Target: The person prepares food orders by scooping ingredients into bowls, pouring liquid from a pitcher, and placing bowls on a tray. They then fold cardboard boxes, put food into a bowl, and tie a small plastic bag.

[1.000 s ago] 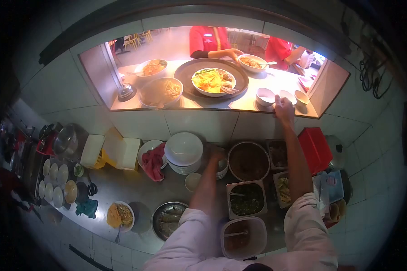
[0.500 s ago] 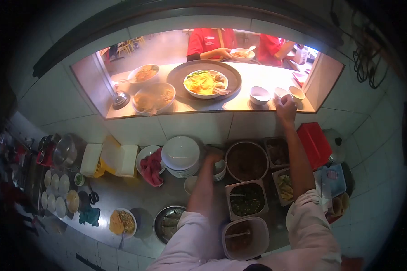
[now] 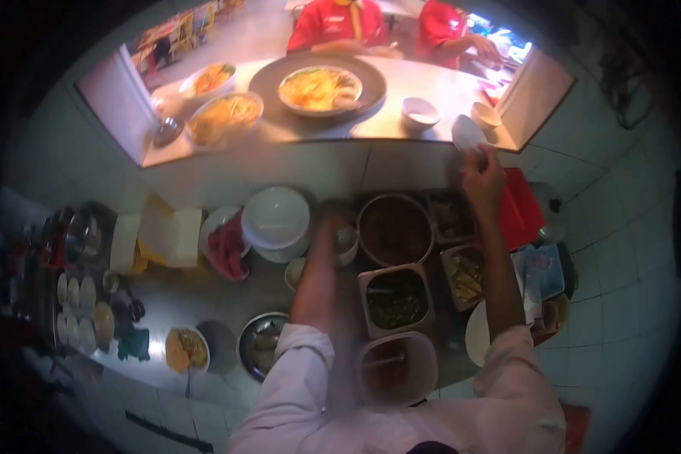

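Observation:
In the head view my right hand (image 3: 484, 180) pinches a small white bowl (image 3: 469, 132), tilted on its side at the near edge of the pass-through counter. Beside that bowl stand another white bowl (image 3: 420, 115) and a cream-coloured bowl (image 3: 486, 116). My left hand (image 3: 334, 215) is low over the worktop, at a white bowl or small stack of bowls (image 3: 346, 248); shadow and blur hide its fingers. Left of it rises a stack of white plates (image 3: 277, 218), and right of it sits a round pot of dark sauce (image 3: 396, 229).
Filled noodle bowls and a round brown tray (image 3: 262, 79) occupy the lit counter (image 3: 386, 135); people in red shirts stand behind it. On the steel worktop are a tub of chopped greens (image 3: 395, 299), a sauce tub (image 3: 398, 371), a red bin (image 3: 518, 208) and a pink cloth (image 3: 227, 246).
My right hand has lifted and tilted the small white bowl off its place on the counter. The head view has shifted, so the scene sits higher and further left. My left hand stays by the bowls.

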`<control>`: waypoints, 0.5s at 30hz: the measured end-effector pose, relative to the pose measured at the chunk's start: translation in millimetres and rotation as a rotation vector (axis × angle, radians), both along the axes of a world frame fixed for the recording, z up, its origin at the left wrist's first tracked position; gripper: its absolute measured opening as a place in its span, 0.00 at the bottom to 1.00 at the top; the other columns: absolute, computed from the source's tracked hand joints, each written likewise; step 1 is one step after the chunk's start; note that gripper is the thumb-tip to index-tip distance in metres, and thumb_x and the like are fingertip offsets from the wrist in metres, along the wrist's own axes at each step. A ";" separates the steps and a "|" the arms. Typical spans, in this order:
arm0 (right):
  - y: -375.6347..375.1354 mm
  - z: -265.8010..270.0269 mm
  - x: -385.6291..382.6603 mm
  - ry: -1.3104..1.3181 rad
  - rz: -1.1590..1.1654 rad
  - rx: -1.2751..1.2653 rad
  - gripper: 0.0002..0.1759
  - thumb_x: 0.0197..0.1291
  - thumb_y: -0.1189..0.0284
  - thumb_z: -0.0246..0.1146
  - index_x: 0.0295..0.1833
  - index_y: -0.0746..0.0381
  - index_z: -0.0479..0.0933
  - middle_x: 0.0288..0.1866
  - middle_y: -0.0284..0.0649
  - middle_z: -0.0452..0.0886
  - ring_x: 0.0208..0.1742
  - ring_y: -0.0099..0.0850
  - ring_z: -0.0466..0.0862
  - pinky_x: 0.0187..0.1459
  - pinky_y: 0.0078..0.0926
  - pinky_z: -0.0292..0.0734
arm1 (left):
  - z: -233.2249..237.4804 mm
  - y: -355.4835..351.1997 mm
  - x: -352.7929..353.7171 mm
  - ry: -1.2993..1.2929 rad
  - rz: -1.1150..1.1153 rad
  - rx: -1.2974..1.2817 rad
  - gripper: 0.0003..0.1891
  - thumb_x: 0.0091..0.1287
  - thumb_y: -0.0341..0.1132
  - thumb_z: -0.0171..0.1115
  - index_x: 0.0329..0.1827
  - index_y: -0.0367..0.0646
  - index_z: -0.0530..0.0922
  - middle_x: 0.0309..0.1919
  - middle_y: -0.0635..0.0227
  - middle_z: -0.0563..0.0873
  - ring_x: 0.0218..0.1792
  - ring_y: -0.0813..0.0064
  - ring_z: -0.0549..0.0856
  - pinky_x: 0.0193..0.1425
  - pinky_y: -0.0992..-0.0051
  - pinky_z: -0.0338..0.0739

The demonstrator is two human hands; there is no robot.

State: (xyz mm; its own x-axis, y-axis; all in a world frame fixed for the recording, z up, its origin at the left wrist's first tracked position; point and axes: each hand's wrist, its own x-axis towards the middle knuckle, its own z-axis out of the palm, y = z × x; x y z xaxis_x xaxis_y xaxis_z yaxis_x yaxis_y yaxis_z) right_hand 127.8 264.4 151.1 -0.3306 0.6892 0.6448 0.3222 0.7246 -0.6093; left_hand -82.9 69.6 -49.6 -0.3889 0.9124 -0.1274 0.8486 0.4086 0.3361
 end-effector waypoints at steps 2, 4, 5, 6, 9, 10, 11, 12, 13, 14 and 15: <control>-44.1 -5.2 26.2 0.085 0.224 -0.320 0.12 0.66 0.67 0.64 0.50 0.62 0.77 0.31 0.41 0.82 0.28 0.28 0.83 0.27 0.27 0.77 | 37.3 -23.2 16.6 0.188 0.080 0.010 0.18 0.57 0.43 0.66 0.49 0.46 0.84 0.54 0.55 0.83 0.57 0.56 0.81 0.61 0.61 0.75; -79.4 -22.1 31.4 0.030 0.407 -0.424 0.11 0.67 0.68 0.64 0.48 0.64 0.77 0.30 0.38 0.83 0.27 0.21 0.83 0.26 0.19 0.76 | -63.9 22.9 -29.8 0.262 -0.067 0.048 0.15 0.62 0.45 0.60 0.44 0.48 0.86 0.48 0.56 0.86 0.50 0.59 0.85 0.53 0.59 0.78; -90.9 -27.2 25.6 -0.045 0.452 -0.480 0.11 0.67 0.68 0.64 0.48 0.64 0.77 0.30 0.39 0.83 0.26 0.22 0.84 0.26 0.20 0.76 | -111.3 45.2 -52.2 0.302 -0.139 0.070 0.15 0.64 0.46 0.58 0.41 0.50 0.87 0.45 0.57 0.88 0.46 0.60 0.88 0.50 0.57 0.80; -101.5 -35.2 18.2 -0.117 0.498 -0.539 0.12 0.67 0.68 0.64 0.47 0.65 0.76 0.31 0.40 0.84 0.26 0.23 0.84 0.27 0.21 0.77 | -70.2 16.2 -30.0 0.239 -0.086 0.231 0.15 0.65 0.45 0.57 0.42 0.48 0.87 0.46 0.56 0.87 0.46 0.58 0.87 0.51 0.57 0.79; -106.7 -75.6 -26.6 -0.196 0.567 -0.532 0.09 0.67 0.70 0.63 0.46 0.65 0.76 0.28 0.38 0.82 0.27 0.23 0.84 0.26 0.23 0.78 | 28.5 -50.9 19.3 0.123 -0.015 0.567 0.15 0.66 0.42 0.55 0.44 0.44 0.86 0.48 0.54 0.86 0.47 0.54 0.86 0.52 0.56 0.78; -111.1 -79.5 -42.0 -0.277 0.564 -0.535 0.11 0.66 0.69 0.64 0.47 0.65 0.77 0.34 0.45 0.84 0.32 0.32 0.86 0.34 0.29 0.80 | 22.4 -51.1 16.3 0.051 0.050 0.545 0.15 0.66 0.41 0.54 0.46 0.43 0.84 0.49 0.51 0.86 0.49 0.51 0.85 0.54 0.55 0.77; -116.2 -84.6 -57.4 -0.358 0.567 -0.536 0.13 0.64 0.67 0.64 0.48 0.64 0.78 0.39 0.51 0.86 0.38 0.40 0.88 0.41 0.35 0.81 | 14.8 -51.0 13.3 -0.019 0.120 0.523 0.16 0.66 0.40 0.53 0.49 0.42 0.83 0.49 0.49 0.85 0.51 0.48 0.84 0.56 0.55 0.77; -118.6 -92.2 -69.5 -0.400 0.555 -0.426 0.15 0.62 0.65 0.63 0.49 0.63 0.79 0.44 0.54 0.85 0.46 0.50 0.86 0.48 0.42 0.80 | 4.6 -44.2 16.5 -0.313 0.392 0.523 0.19 0.65 0.40 0.53 0.53 0.37 0.79 0.51 0.41 0.82 0.54 0.44 0.81 0.60 0.54 0.74; -120.0 -105.5 -79.1 -0.392 0.585 -0.427 0.15 0.62 0.65 0.63 0.49 0.63 0.79 0.44 0.54 0.85 0.46 0.50 0.86 0.48 0.42 0.80 | 47.8 -54.1 31.2 -0.426 0.560 0.207 0.21 0.65 0.38 0.53 0.55 0.32 0.76 0.54 0.38 0.80 0.57 0.42 0.79 0.62 0.53 0.73; -119.2 -120.1 -88.4 -0.448 0.550 -0.327 0.15 0.61 0.65 0.64 0.47 0.64 0.80 0.40 0.53 0.86 0.44 0.48 0.86 0.47 0.41 0.80 | 79.5 -69.9 47.5 -0.483 0.544 0.204 0.24 0.65 0.34 0.52 0.61 0.26 0.71 0.58 0.34 0.77 0.60 0.38 0.75 0.66 0.52 0.70; -118.3 -128.7 -96.8 -0.502 0.508 -0.224 0.16 0.60 0.64 0.65 0.46 0.65 0.80 0.35 0.51 0.86 0.41 0.46 0.87 0.46 0.41 0.80 | 48.4 -67.7 49.4 -0.410 0.582 0.297 0.23 0.65 0.36 0.53 0.59 0.28 0.72 0.55 0.34 0.78 0.58 0.38 0.77 0.64 0.51 0.71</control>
State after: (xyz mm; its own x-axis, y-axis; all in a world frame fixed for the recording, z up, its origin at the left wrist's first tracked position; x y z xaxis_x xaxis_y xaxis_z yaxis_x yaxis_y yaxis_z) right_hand 31.0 146.1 22.4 -0.8606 0.4705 0.1950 0.2593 0.7342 -0.6275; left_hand -33.6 1.9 -1.2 -0.7913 0.5935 -0.1468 0.3083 0.5947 0.7425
